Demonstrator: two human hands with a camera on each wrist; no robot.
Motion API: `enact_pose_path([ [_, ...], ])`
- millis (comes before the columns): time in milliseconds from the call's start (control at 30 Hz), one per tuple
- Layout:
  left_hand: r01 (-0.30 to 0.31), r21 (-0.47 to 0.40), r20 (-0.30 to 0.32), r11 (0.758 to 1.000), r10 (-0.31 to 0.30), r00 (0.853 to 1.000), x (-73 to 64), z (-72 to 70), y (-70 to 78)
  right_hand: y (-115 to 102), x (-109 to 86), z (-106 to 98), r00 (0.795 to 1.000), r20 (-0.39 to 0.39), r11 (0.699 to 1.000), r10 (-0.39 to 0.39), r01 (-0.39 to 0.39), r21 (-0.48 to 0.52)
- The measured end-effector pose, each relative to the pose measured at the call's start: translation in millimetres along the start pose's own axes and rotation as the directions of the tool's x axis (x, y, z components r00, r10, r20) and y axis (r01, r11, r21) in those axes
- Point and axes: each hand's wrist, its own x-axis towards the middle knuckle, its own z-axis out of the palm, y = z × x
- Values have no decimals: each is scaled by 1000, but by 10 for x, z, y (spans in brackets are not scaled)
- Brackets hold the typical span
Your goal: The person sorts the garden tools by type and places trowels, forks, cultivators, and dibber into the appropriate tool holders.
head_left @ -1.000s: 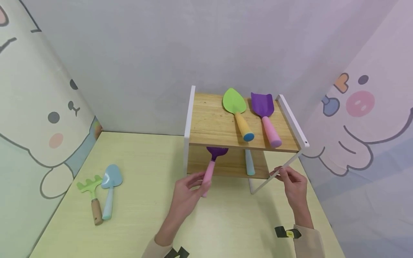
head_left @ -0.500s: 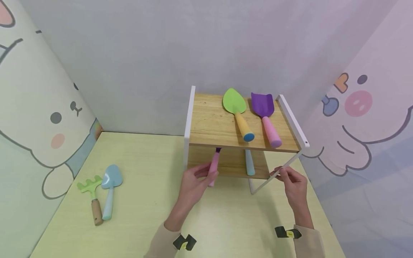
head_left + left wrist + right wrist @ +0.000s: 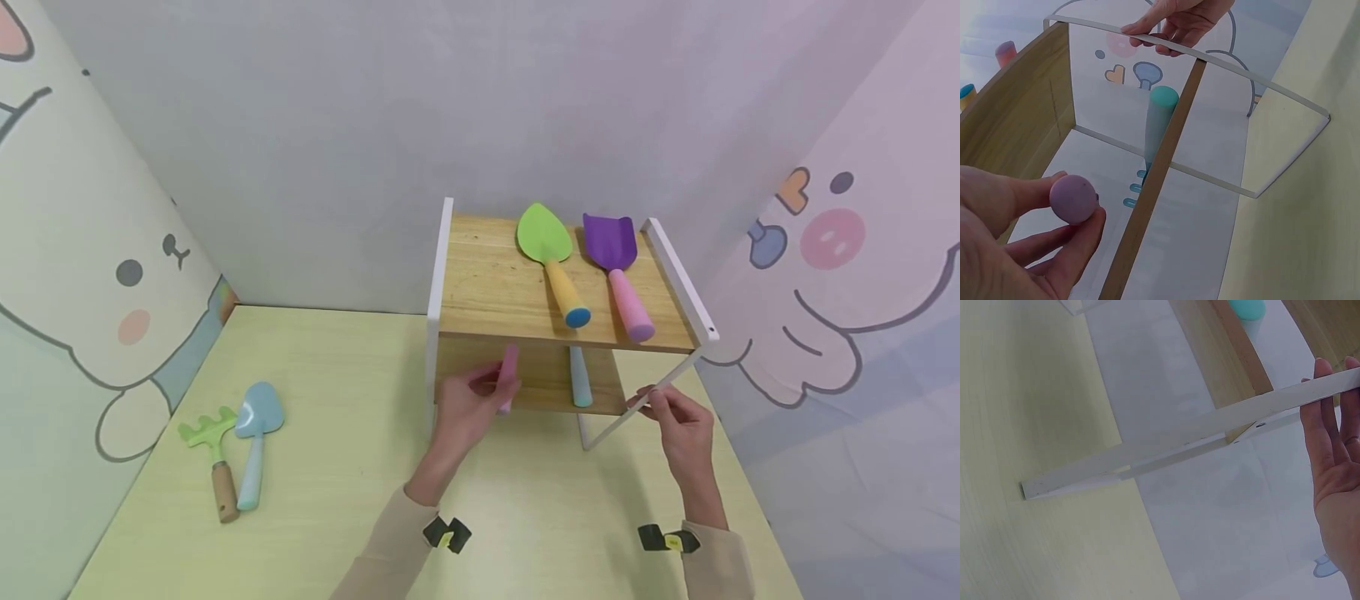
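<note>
My left hand (image 3: 465,412) pinches the pink handle of a garden hand tool (image 3: 509,367) between thumb and fingers, at the front of the lower shelf (image 3: 543,392). In the left wrist view the handle's round end (image 3: 1074,199) faces the camera; its head is hidden beneath the upper board. My right hand (image 3: 682,433) holds the white side frame (image 3: 615,427) of the two-tier rack, fingers behind the bar in the right wrist view. Right of the pink handle, a light blue handle (image 3: 580,379) lies on the lower shelf; blue tines (image 3: 1136,187) show beyond it.
On the upper board (image 3: 480,283) lie a green trowel (image 3: 545,233) with a yellow handle and a purple shovel (image 3: 611,243) with a pink handle. At the table's left are a green hand rake (image 3: 210,429) and a light blue trowel (image 3: 260,410). Printed fabric walls surround the table.
My left hand has moved forward and right, carrying the pink-handled tool into the lower level; its purple head has passed out of sight beneath the upper board. The right hand stays on the frame.
</note>
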Motion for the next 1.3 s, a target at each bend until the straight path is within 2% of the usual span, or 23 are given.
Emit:
enact_pose_path([
  [433,51,105,-58,993,-45,997,141,104,-46,27,-4,-14,1000,-1,1000,4,-4,11],
  [600,74,148,-54,986,-66,996,177,111,-50,18,-4,-6,1000,-3,1000,1,-1,17],
  [800,108,149,-40,983,-103,994,218,127,-31,20,0,0,1000,-13,1000,2,-2,12],
  [1033,92,105,-34,990,-89,995,250,181,-46,18,-1,5,1000,-14,1000,7,-7,21],
  [1300,52,184,-32,981,-47,998,260,262,-46,36,1,-8,1000,-1,999,5,-5,34],
])
